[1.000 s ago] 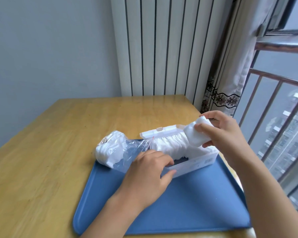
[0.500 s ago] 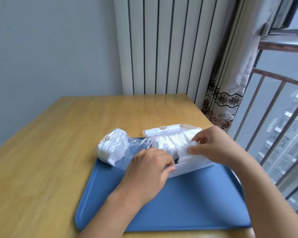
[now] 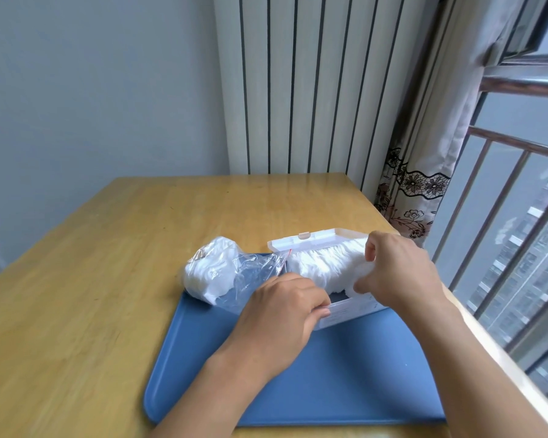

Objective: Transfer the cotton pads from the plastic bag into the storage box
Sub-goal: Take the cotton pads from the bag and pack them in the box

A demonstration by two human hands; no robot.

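You are working over the blue tray (image 3: 345, 384), which is lying on the wooden table (image 3: 76, 311) with its far edge toward the radiator (image 3: 298, 83). The storage box (image 3: 355, 311) is sitting on the far right part of the tray, its long axis running left to right and slanting a little, the right end farther from you than the left; its lid (image 3: 310, 240) is standing open on the far side, hinged back toward the radiator. A row of cotton pads (image 3: 323, 263) is filling the box along that same axis, the pads standing on edge and bulging above the rim. Your right hand (image 3: 399, 273) is reaching over the right end of the box, fingers curled down and thumb drawn in, gripping the right end of the row; how deep the fingertips are going is hidden by the hand itself. Your left hand (image 3: 279, 324) is resting at the near left corner of the box, fingers bent and the thumb and fingertips pressing on the front wall there; whether they are actually pinching the rim cannot be told. The plastic bag (image 3: 231, 273) is lying just left of the box, half on the tray's far left corner and half on the table, its long axis also left to right, its crumpled clear mouth pointing toward the box and touching it, and a white clump of pads bunched in its closed left end. The curtain (image 3: 424, 172) and window railing (image 3: 503, 216) are standing off to the tray's right.
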